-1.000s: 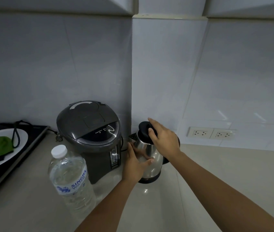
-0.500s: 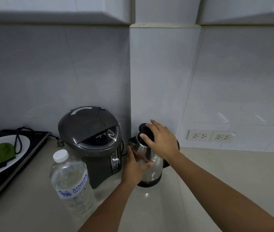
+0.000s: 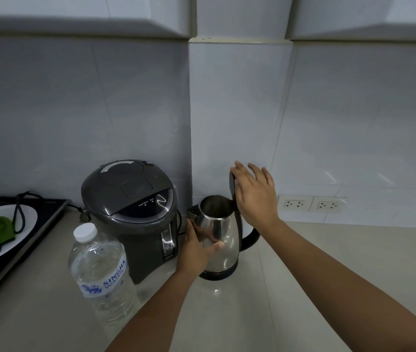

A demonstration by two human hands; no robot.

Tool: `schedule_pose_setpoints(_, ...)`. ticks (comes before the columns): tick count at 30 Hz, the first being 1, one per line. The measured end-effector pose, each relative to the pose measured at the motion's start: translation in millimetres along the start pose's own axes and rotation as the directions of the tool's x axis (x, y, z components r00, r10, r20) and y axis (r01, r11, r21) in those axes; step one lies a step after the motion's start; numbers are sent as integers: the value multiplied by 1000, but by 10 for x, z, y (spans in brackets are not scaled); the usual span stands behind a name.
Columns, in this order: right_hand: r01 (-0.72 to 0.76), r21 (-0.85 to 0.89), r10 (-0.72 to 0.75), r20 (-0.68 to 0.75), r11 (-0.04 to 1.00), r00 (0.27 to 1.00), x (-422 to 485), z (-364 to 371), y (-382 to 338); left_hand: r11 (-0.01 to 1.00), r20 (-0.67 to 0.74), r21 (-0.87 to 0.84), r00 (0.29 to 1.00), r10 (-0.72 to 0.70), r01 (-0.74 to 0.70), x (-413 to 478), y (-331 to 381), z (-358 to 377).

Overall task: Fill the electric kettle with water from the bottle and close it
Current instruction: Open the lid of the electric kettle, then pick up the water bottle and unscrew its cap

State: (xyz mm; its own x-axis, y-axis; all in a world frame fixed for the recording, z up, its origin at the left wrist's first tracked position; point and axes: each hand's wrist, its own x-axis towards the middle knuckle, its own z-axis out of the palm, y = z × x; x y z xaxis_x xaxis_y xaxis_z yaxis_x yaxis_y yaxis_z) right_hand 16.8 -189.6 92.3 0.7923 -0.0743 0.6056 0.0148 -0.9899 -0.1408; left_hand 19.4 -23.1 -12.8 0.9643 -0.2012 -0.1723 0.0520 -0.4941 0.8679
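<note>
The steel kettle [image 3: 218,240] stands upright on the counter [image 3: 328,262], just at 3 o'clock of the grey pot [image 3: 132,214]. Its black lid [image 3: 232,185] is swung up on edge at 12 o'clock of the open mouth. The left hand [image 3: 196,246] wraps the kettle's body from 9 o'clock, fingers curled against the steel. The right hand [image 3: 253,193] lies against the raised lid from 3 o'clock, fingers spread loose and gripping nothing. The capped bottle [image 3: 101,273] stands at 8 o'clock of the kettle, apart from both hands. Two sockets [image 3: 312,204] sit on the wall at 3 o'clock of the right hand.
</note>
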Motion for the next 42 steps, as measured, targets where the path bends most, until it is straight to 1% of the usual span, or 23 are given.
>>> schedule_pose_setpoints(2, -65, 17, 65, -14, 998, 998, -59, -11, 58, 1000, 1, -4, 1000, -3, 3, -6, 11, -10)
schedule_pose_setpoints(5, -198, 51, 198, 20, 979, 980, -181, 33, 171, 1000, 11, -13, 1000, -12, 12, -11, 21, -16)
schedule_pose_setpoints(8, -341, 125, 338, 47, 932, 940, -328, 108, 278, 1000, 11, -19, 1000, -23, 23, -17, 36, -23)
schedule_pose_setpoints(10, -403, 190, 398, 65, 895, 915, -416, 140, 322, 1000, 8, -21, 1000, -24, 24, -24, 45, -26)
schedule_pose_setpoints(14, -406, 299, 401, 82, 863, 913, -527, 158, 340, 999, 11, -35, 1000, -28, 29, -38, 50, -21)
schedule_pose_setpoints(16, -415, 382, 410, 99, 826, 907, -609, 189, 311, 998, 12, -64, 999, -30, 30, -40, 57, -20)
schedule_pose_setpoints(18, -475, 457, 452, 167, 752, 876, -720, 250, 288, 994, 14, -103, 1000, -28, 29, -41, 74, -27)
schedule_pose_setpoints(19, -512, 461, 467, 218, 724, 857, -770, 301, 297, 993, 12, -115, 1000, -27, 28, -41, 80, -33)
schedule_pose_setpoints(21, -557, 417, 459, 318, 718, 830, -844, 400, 333, 992, 16, -120, 1000, -24, 26, -33, 92, -52)
schedule_pose_setpoints(24, -573, 407, 402, 432, 712, 807, -860, 523, 344, 991, 43, -131, 999, -19, 24, 7, 95, -79)
schedule_pose_setpoints(27, -590, 475, 382, 466, 653, 798, -859, 574, 270, 987, 40, -159, 999, -2, 8, 39, 102, -82)
schedule_pose_setpoints(29, -590, 508, 404, 434, 628, 805, -846, 567, 238, 984, 27, -179, 1000, 13, -8, 48, 120, -72)
schedule_pose_setpoints(31, -576, 522, 415, 400, 629, 817, -829, 536, 241, 981, 17, -192, 999, 29, -26, 43, 147, -69)
schedule_pose_setpoints(37, -473, 516, 369, 298, 714, 881, -862, 299, 218, 972, -41, -217, 996, 81, -88, -123, 217, -149)
schedule_pose_setpoints(42, -436, 494, 363, 241, 752, 900, -1067, 42, 67, 968, -44, -217, 992, 118, -125, -425, 205, -249)
